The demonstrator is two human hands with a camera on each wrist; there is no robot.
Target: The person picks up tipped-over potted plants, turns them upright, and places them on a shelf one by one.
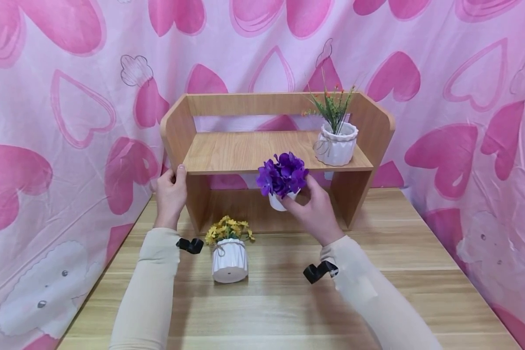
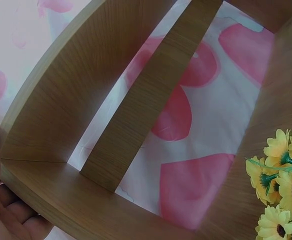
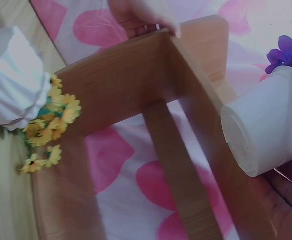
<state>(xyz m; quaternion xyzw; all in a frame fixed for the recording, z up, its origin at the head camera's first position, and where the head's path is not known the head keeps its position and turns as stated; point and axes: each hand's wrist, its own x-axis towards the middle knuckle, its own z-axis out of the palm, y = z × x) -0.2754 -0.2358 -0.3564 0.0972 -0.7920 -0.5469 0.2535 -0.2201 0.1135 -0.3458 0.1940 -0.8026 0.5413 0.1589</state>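
Note:
My right hand [image 1: 317, 210] holds a small white pot of purple flowers [image 1: 282, 175] in front of the upper board of a two-tier wooden shelf [image 1: 240, 150]. In the right wrist view the white pot [image 3: 261, 125] is tilted, its base towards the camera, with fingers beneath it. My left hand [image 1: 171, 197] grips the shelf's left side by the upper board's front corner; in the left wrist view its curled fingers [image 2: 21, 215] lie against the outer side. A ribbed white pot of yellow flowers [image 1: 230, 260] stands on the table between my forearms.
On the upper board's right end stands a white pot with green grass and small orange blooms [image 1: 336, 143]. The shelf rests on a light wooden table [image 1: 420, 272]. Pink heart-print curtains [image 1: 442, 97] hang behind and along both sides.

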